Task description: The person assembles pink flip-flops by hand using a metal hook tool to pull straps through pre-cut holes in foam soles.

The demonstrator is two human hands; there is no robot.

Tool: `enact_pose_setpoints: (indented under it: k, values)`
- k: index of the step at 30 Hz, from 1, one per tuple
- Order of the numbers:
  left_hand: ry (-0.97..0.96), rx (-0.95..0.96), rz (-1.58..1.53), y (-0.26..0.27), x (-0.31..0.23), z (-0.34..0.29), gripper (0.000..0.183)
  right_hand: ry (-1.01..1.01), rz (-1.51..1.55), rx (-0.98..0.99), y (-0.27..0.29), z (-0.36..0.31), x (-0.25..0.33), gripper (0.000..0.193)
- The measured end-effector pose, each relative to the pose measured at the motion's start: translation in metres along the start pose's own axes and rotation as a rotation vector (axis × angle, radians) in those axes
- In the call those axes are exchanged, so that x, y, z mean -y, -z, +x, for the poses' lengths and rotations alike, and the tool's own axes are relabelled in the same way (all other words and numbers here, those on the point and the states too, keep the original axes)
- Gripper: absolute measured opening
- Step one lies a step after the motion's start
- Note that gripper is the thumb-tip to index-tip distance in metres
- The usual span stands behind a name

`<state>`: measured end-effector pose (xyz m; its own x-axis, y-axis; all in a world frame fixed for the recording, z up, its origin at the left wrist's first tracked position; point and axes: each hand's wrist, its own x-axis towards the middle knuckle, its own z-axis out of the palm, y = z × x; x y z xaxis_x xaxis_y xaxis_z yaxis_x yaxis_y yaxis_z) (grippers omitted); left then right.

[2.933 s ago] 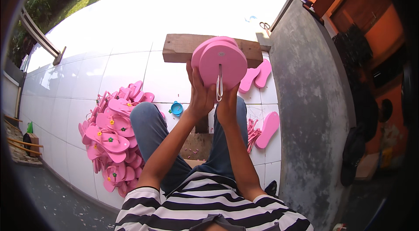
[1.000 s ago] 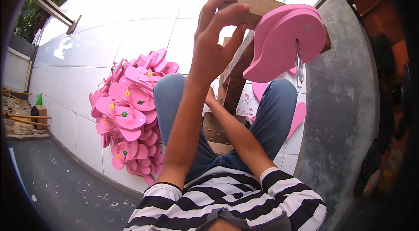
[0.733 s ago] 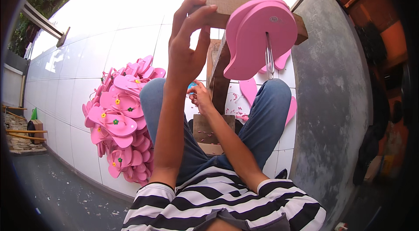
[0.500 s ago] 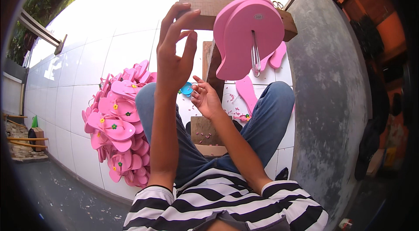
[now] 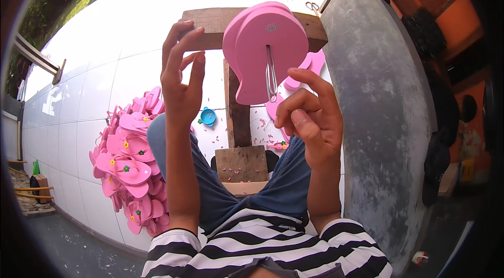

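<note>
Head view: two smooth, rounded pink soles (image 5: 252,63), layered upright in front of a coarse-grained wooden beam (image 5: 205,28) — slim, shiny metal loop (image 5: 271,78) jutting from the nearer one. Left hand (image 5: 181,89) by the beam's left end, fingers apart; right hand (image 5: 319,126) near the loop, fingers curled — any pinch impossible to tell.

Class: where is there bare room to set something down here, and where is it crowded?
Bare white tiles lie left of the sandal heap. The grey concrete strip right of the right hand also looks bare along its middle. Crowded: around the wooden post, with a blue dish and pink scraps.
</note>
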<state>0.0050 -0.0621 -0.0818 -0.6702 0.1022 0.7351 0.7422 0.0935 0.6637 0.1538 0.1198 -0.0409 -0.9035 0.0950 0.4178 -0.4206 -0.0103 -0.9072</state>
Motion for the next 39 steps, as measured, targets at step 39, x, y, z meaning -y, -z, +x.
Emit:
enact_pose_setpoints:
  k: [39]
  values:
    - [0.019, 0.048, -0.016, 0.007, 0.000, -0.002, 0.035, 0.097, -0.066, -0.215, -0.048, -0.036, -0.010, 0.047]
